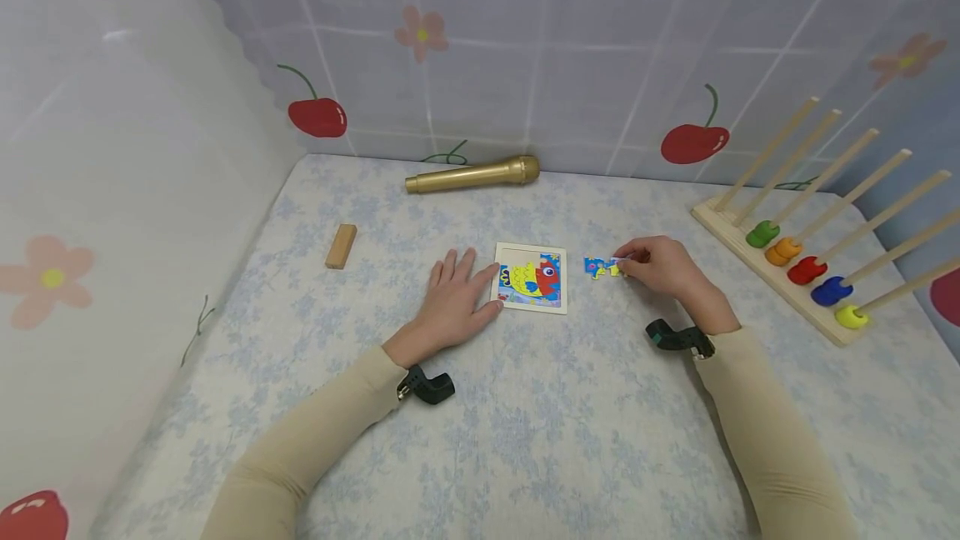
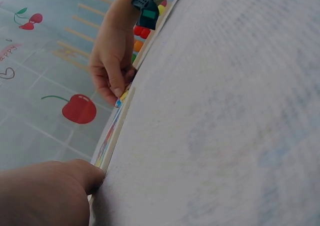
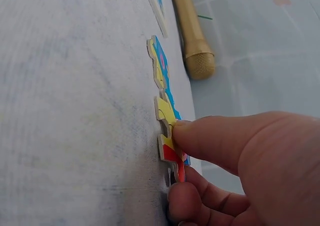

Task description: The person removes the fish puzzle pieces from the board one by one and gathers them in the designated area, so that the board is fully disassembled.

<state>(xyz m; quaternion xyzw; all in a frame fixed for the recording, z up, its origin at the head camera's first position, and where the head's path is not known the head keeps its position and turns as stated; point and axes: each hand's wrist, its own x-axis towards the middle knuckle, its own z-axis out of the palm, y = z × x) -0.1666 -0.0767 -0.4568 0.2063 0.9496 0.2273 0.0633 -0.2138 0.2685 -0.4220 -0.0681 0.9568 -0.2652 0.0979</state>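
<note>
My left hand (image 1: 452, 305) lies with fingers spread on the cloth, its thumb and index fingertip at the left rim of a square wooden puzzle tray (image 1: 532, 310). The tray holds a colourful picture with a red-headed animal; pale bare wood shows at its upper left. To the right of the tray, my right hand (image 1: 662, 267) pinches a yellow, red and blue jigsaw piece (image 3: 169, 150) between thumb and fingers. Another blue-and-yellow jigsaw piece (image 1: 596, 266) lies beside it, toward the tray. In the right wrist view the pieces form a row just beyond the fingertips.
A gold microphone (image 1: 472, 176) lies at the back of the table. A small wooden block (image 1: 341, 246) lies at the left. On the right stands a wooden peg rack (image 1: 780, 269) with tall rods and coloured beads. A patterned curtain (image 1: 562, 65) hangs behind.
</note>
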